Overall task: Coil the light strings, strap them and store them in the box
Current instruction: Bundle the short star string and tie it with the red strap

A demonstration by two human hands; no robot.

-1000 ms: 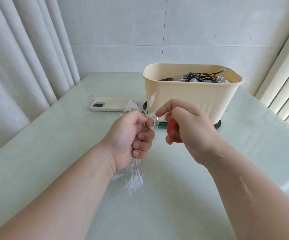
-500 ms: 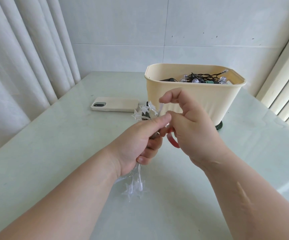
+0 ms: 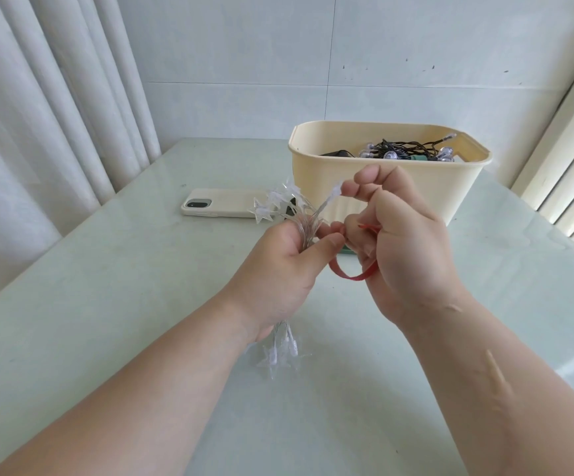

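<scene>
My left hand [image 3: 278, 269] grips a coiled bundle of clear star-shaped string lights [image 3: 278, 204]; stars stick out above the fist and hang below it near the table. My right hand [image 3: 402, 242] pinches one star at the tip of a strand between thumb and fingers, and a red strap [image 3: 350, 274] loops under its curled fingers towards my left thumb. Behind the hands stands a cream plastic box [image 3: 416, 187] holding a dark-wired light string [image 3: 405, 151] with round bulbs.
A phone [image 3: 223, 207] in a cream case lies face down on the pale green table [image 3: 106, 304], left of the box. White curtains hang along the left and right sides. A tiled wall closes off the table's far edge.
My right hand has risen and drawn one star strand up out of the bundle. The red strap has opened into a visible loop below it. My left hand tilted slightly with the bundle.
</scene>
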